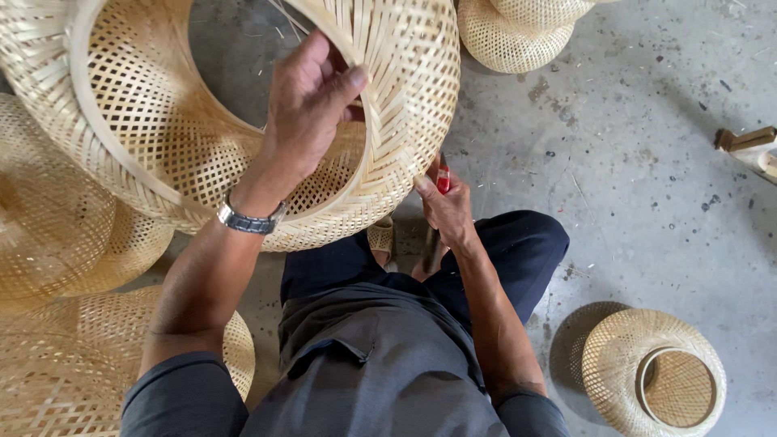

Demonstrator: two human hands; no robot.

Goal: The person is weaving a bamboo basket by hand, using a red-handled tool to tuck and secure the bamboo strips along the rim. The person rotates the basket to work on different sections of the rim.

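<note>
Your right hand is fisted around a red-handled tool, its tip touching the woven basket edge; your left hand pinches the basket rim, thumb outside, fingers inside; more baskets lie left; another basket sits on the floor right.

Grey concrete floor — stained and speckled, woven bamboo shade at lower right, another shade at top, wooden piece at right edge
</note>
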